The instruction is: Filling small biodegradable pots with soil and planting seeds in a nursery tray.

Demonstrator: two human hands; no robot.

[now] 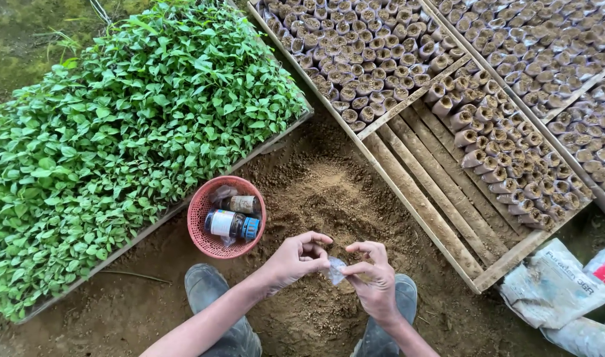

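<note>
My left hand (296, 259) and my right hand (375, 277) meet low in the middle of the view, above bare brown soil. Both pinch a small clear plastic packet (335, 270) between their fingertips, the left on its top left corner, the right on its right side. What the packet holds is too small to tell. Just left of my left hand sits a round red basket (203, 203) with a dark bottle with a blue cap (232, 225) and a smaller brown bottle (241, 204) lying in it.
A tray of dense green seedlings (117, 132) fills the left. A wooden slatted frame (441, 198) with several small soil-filled pots (362, 46) runs from top middle to the right. White sacks (554, 287) lie at the lower right. My boots (216, 297) rest on the soil.
</note>
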